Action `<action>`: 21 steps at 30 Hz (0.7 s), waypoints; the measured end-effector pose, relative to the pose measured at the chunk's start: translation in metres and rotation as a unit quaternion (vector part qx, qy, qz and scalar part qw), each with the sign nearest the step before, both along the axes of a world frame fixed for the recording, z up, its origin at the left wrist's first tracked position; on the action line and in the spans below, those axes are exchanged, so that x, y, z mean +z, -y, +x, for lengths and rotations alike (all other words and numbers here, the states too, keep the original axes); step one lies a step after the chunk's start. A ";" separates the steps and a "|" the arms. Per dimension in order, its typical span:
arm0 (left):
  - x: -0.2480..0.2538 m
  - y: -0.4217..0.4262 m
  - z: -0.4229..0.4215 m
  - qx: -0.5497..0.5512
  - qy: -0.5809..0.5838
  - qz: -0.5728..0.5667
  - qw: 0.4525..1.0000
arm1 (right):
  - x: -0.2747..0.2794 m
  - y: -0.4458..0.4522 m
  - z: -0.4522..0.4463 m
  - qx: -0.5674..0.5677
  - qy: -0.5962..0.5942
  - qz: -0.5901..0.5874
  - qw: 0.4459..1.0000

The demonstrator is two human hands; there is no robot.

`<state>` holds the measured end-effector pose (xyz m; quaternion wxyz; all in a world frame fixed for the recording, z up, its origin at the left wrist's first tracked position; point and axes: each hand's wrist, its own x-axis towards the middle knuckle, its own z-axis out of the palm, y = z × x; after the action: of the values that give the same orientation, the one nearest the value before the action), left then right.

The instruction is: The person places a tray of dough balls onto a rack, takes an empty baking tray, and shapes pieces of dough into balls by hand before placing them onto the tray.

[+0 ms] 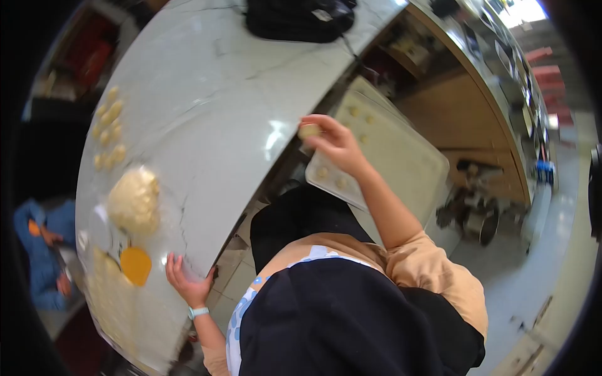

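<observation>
- One-handedly pinching a dough piece point(309, 131) in the right hand point(335, 145), perhaps lightly to spare its shape, between table point(226, 100) and tray point(404, 163).
- Resting the left hand point(188, 285) at the table edge, loosely spread, holding nothing, probably for steadying.

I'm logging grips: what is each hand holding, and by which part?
The right hand holds a dough piece by its sides; nothing shows held in the left hand.

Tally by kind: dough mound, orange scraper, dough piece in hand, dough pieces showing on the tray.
Dough mound: 1
Orange scraper: 1
Dough piece in right hand: 1
Dough pieces showing on tray: 5 (arm may hide more)
Total: 8
</observation>
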<state>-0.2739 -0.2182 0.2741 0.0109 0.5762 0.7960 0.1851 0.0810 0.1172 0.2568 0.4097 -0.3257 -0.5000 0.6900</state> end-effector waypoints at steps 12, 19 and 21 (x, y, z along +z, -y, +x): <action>-0.004 0.002 -0.009 -0.056 -0.036 -0.046 0.997 | -0.234 0.161 0.188 -0.200 0.559 -0.130 0.794; -0.003 0.002 -0.013 -0.078 -0.052 -0.047 0.994 | -0.255 0.174 0.187 -0.220 0.521 -0.088 0.820; -0.005 0.003 -0.013 -0.075 -0.053 -0.047 0.995 | -0.242 0.164 0.190 -0.238 0.544 -0.068 0.802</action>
<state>-0.2866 -0.2211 0.2693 0.0099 0.6423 0.7577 0.1157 0.2709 -0.0471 0.0149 0.1981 -0.7833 -0.4992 0.3130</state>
